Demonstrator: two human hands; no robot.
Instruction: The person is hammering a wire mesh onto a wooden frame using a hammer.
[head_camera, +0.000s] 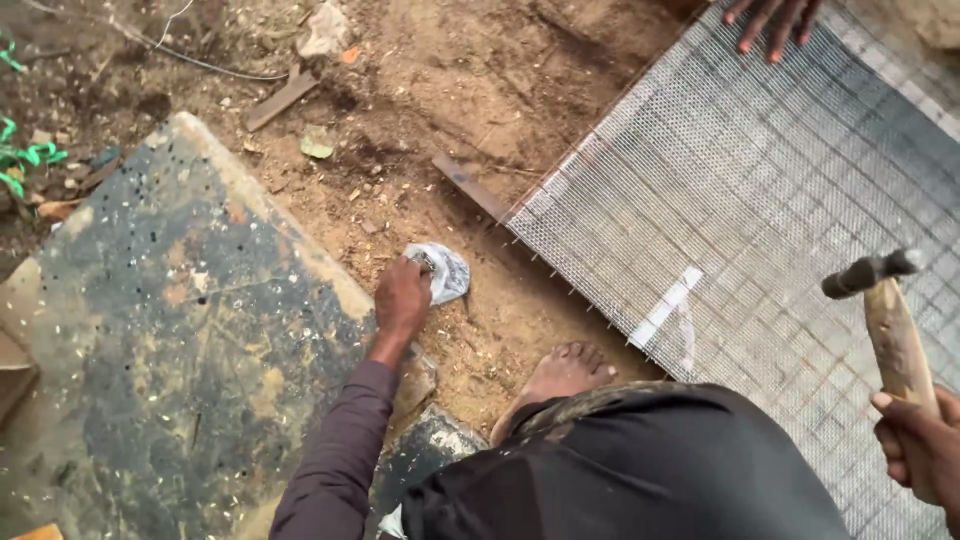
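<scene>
Head view, left hand: the left hand (402, 297) reached down to the small plastic bag (443, 270) on the dirt, fingers pinched into its open mouth at its 9 o'clock side.
Right hand: the right hand (920, 445) was clenched around the hammer (885, 315), head raised toward 12 o'clock.
Mesh: the wire mesh (760, 200) lay at 3 o'clock of the bag; another person's hand (772, 18) pressed its far edge.
Care: picking from the bag likely went best with the hammer held clear of the bare foot (560, 375).

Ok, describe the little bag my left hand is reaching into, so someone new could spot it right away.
Start at the big wire mesh sheet on the right and follow its near-left edge onto the bare sandy ground. There the left hand touches a small crumpled plastic bag. It is the only pale, shiny thing among brown soil and wood scraps.
</scene>
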